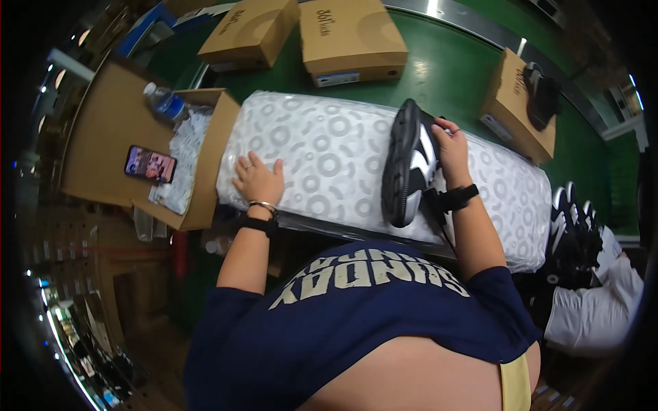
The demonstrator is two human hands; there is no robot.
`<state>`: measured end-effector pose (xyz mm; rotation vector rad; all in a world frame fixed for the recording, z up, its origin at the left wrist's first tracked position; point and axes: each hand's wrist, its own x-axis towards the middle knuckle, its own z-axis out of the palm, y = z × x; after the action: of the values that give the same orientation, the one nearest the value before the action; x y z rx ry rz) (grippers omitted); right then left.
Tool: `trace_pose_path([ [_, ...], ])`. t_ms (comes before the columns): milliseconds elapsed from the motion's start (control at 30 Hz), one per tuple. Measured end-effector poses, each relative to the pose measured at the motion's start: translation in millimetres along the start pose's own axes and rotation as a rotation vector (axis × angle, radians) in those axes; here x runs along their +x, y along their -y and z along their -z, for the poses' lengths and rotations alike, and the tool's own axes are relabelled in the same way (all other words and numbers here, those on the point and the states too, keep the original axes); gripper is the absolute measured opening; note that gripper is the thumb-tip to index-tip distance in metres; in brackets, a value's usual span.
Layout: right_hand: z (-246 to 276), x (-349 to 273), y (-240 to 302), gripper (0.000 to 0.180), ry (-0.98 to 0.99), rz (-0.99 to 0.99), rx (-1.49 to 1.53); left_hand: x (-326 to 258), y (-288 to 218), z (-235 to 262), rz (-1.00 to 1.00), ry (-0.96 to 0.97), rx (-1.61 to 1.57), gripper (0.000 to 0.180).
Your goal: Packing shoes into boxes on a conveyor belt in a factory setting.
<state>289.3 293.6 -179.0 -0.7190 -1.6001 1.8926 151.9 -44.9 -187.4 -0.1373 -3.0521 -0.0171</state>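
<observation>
Head view: boxes (355,38) lie beyond the shoe (408,164) in the right hand (452,149).

Shines clear and fairly even on the paper (329,168). Glares in pale spots on the belt (425,77) and rail (477,27) beyond the paper. Gleams from a lamp strip (639,96) far right of the paper; glows from the phone (150,165) to its left. Bends the carton (103,130) left of the paper. Dims and softens on the shelves (62,260) farther left, blackening toward the rim.
</observation>
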Motion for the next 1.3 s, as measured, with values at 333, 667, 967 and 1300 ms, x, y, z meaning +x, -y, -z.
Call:
trace_pose_path([
  [333, -13, -13, 53, 0.039, -0.082, 0.29, -0.845, 43, 18, 25, -0.264, -0.085, -0.399, 0.045],
  [667, 3, -11, 141, 0.022, 0.483, -0.154, 0.141, -69, -172, 226, -1.326, 0.122, -0.514, 0.042],
  [967, 136, -19, 41, 0.058, -0.032, -0.294, 0.287, -59, -304, 98, -1.572, 0.505, 0.273, 0.046],
  [1300, 243, 155, 113, 0.053, -0.365, 0.298, -0.573, -150, -354, 75, -1.589, 0.483, 0.372, 0.093],
])
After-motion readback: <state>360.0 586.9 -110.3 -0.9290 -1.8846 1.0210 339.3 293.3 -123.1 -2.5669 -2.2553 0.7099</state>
